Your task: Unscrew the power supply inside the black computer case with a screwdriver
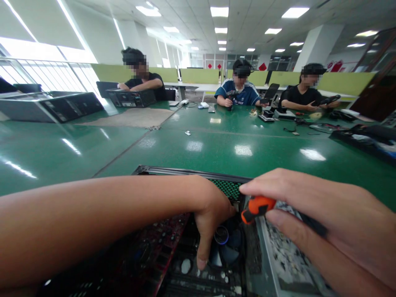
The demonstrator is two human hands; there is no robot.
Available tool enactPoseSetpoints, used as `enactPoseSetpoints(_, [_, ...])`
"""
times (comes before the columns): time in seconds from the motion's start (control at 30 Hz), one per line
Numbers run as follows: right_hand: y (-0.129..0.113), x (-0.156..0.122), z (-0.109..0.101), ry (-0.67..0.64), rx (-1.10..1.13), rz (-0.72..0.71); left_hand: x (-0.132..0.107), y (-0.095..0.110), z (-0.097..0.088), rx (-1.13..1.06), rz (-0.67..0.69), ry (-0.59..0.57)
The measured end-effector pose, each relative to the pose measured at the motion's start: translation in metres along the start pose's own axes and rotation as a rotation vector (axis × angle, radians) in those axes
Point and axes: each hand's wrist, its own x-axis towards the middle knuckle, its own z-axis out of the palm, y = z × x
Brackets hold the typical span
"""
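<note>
My left hand (pixel 213 210) reaches down into a computer case, bent at the wrist. Its thumb points down beside a dark-bladed case fan (pixel 230 251), away from the other fingers, whose tips are partly hidden by the fan's far corner. Nothing shows between thumb and fingers. At the right, my right hand (pixel 334 218) is closed around an orange and black screwdriver (pixel 258 207), its orange end pointing left above the case's edge. Left of the fan lies a dark red circuit board (pixel 167 251). Black mesh (pixel 227 189) forms the far wall of the computer case (pixel 192 170).
Across the green table (pixel 154 152) sit several people, one leaning over a computer case (pixel 133 97). Another case (pixel 52 107) lies at the left. Loose parts and cables (pixel 318 126) lie at the far right, near a black tray-like part (pixel 365 142). A small white piece (pixel 187 133) lies mid-table.
</note>
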Motion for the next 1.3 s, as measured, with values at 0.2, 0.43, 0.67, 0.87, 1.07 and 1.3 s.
enactPoseSetpoints(0.2, [0.005, 0.008, 0.001, -0.076, -0.046, 0.003, -0.002, 0.004, -0.001, 0.038, 0.0, -0.118])
enactPoseSetpoints(0.43, [0.001, 0.012, -0.002, -0.154, -0.02, -0.019, -0.003, 0.002, -0.001, -0.054, 0.073, -0.04])
enactPoseSetpoints(0.67, [0.001, 0.009, -0.002, -0.159, -0.013, 0.007, -0.002, 0.003, 0.0, -0.13, 0.077, -0.006])
enactPoseSetpoints(0.87, [0.002, 0.009, -0.003, -0.161, -0.028, -0.005, -0.003, 0.003, -0.001, -0.028, 0.095, -0.055])
enactPoseSetpoints(1.07, [0.002, 0.009, -0.002, -0.104, -0.039, 0.022, -0.007, 0.007, -0.002, -0.015, 0.077, -0.027])
enactPoseSetpoints(1.3, [0.001, 0.011, -0.002, -0.113, -0.034, 0.027, -0.007, 0.005, -0.002, -0.048, 0.123, -0.023])
